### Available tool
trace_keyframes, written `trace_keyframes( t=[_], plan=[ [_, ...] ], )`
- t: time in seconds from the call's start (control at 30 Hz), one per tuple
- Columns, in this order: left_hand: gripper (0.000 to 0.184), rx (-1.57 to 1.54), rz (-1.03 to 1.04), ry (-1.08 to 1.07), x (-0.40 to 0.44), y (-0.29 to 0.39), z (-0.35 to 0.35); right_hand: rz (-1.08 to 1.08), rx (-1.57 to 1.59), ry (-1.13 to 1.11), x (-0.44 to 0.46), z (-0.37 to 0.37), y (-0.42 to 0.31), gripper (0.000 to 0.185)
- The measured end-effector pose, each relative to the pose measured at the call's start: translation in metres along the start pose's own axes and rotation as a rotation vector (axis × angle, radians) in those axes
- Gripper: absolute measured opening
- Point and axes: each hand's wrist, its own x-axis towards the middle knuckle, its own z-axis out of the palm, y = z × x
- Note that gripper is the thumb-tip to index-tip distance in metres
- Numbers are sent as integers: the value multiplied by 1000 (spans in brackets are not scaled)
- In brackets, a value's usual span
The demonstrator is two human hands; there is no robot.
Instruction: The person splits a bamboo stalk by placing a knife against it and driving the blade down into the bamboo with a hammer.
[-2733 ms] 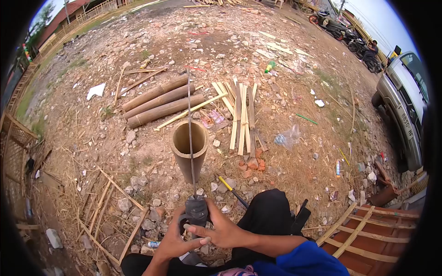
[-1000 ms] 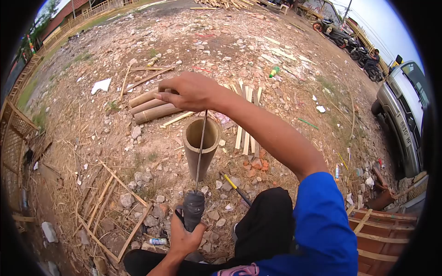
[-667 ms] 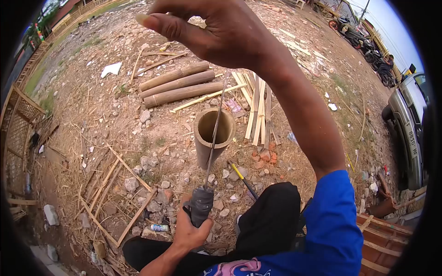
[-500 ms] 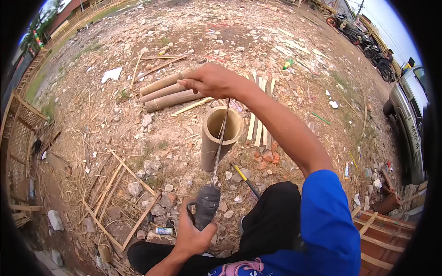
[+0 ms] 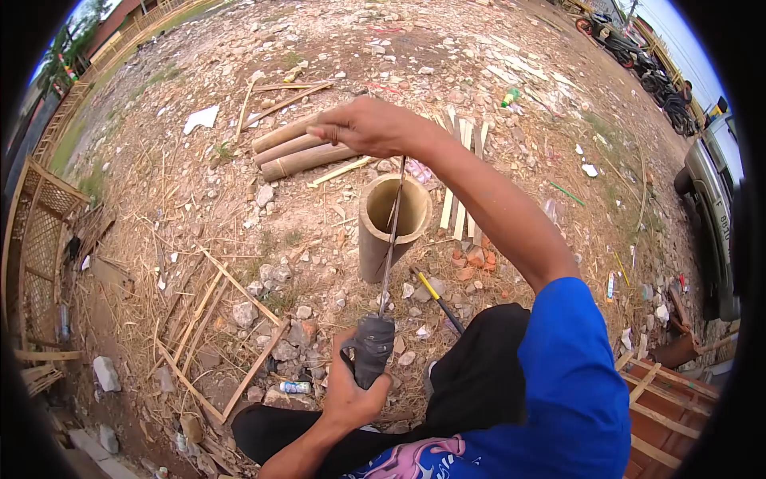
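Observation:
My left hand (image 5: 351, 397) is wrapped round a black taped handle (image 5: 372, 349) near my legs. A long thin metal blade (image 5: 388, 271) runs up from the handle, passing in front of a hollow bamboo tube (image 5: 373, 254) that stands upright on the ground. My right hand (image 5: 363, 128) is raised over the blade's upper end, palm down, fingers bent towards the left; its underside and the blade's tip are hidden. Behind it lie several bamboo poles (image 5: 307, 163).
Split bamboo strips (image 5: 460, 214) lie beyond the tube. A yellow and black tool (image 5: 431, 287) rests by my knee. Wooden sticks (image 5: 254, 369) and a small can (image 5: 295, 387) are at the left. A wooden frame (image 5: 662, 403) is at the right, below a parked vehicle (image 5: 712, 188).
My right hand has left the handle and risen over the blade's upper end, while my left hand stays on the handle. The whole view has also shifted a little.

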Motion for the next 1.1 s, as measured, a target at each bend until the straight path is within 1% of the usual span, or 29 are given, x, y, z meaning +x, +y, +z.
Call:
trace_keyframes(
  t=[0.03, 0.07, 0.1, 0.13, 0.2, 0.23, 0.27, 0.33, 0.37, 0.4, 0.47, 0.5, 0.53, 0.6, 0.67, 0.7, 0.77, 0.8, 0.83, 0.87, 0.9, 0.97, 1.0, 1.03, 1.07, 1.1],
  plan=[
    [66, 20, 26, 10, 7, 2, 4, 27, -252, -139, -10, 29, 27, 49],
    [65, 39, 50, 26, 13, 2, 6, 126, 152, -84, -3, -3, 18, 46],
    [65, 49, 87, 65, 18, -8, 12, 153, 188, -42, -3, -7, 21, 45],
    [65, 43, 77, 65, 20, -9, 17, 173, 209, 5, 0, -15, 24, 43],
    [65, 56, 79, 41, 23, -11, 21, -5, -7, 70, -11, -9, 14, 43],
    [67, 26, 35, 44, 23, -13, 21, -93, 11, 183, -10, -4, 21, 43],
    [67, 42, 43, 47, 20, -17, 20, 12, 158, 100, -13, -28, 7, 41],
    [67, 79, 48, 59, 18, -25, 15, -61, 85, 238, -10, -66, -13, 41],
    [67, 26, -17, 55, 17, -22, 14, -159, 96, 333, -7, -80, -18, 41],
    [67, 5, -30, 64, 17, -21, 13, -148, 197, 297, -12, -95, -34, 41],
    [67, -33, -47, 77, 18, -23, 11, -174, 472, 225, -7, -51, -6, 41],
    [66, -68, -57, 99, 17, -29, 12, -62, -68, 123, -19, -5, 12, 41],
    [64, -59, -60, 92, 19, -28, 10, 42, -23, -29, -20, -7, 16, 40],
    [62, -56, -55, 96, 23, -23, 9, 114, -96, -104, -12, -8, 19, 37],
    [60, -61, -48, 88, 25, -22, 7, 72, -116, -186, -11, -10, 8, 38],
    [60, -81, -41, 85, 25, -24, 8, 33, -172, -180, -11, -13, 6, 39],
    [62, -83, -52, 93, 22, -22, 6, -62, -173, -79, 2, -25, 9, 42],
    [63, -41, -23, 87, 23, -19, 4, -57, -134, -40, 7, -57, -15, 47],
    [63, -7, -9, 90, 22, -17, 4, -169, -76, 150, 11, -79, -25, 52],
    [64, 26, -4, 99, 19, -15, 5, -152, -75, 111, 9, -67, -20, 51],
    [65, -104, -163, 57, 17, -10, 4, -135, -72, 76, 7, -53, -17, 50],
    [67, -30, -75, 32, 18, -16, 4, -100, -94, 22, 4, -30, -11, 47],
    [67, 19, -11, 2, 22, -15, 3, -9, -202, -410, -7, 28, 20, 43],
    [69, 14, -31, -4, 27, -8, 4, 138, -274, -488, -6, 23, 29, 44],
    [69, 57, -7, 15, 26, -12, 6, 116, 206, -326, -1, 18, 38, 44],
    [70, 98, 24, 29, 28, -21, 11, 119, 170, -269, -5, 18, 43, 44]
  ],
)
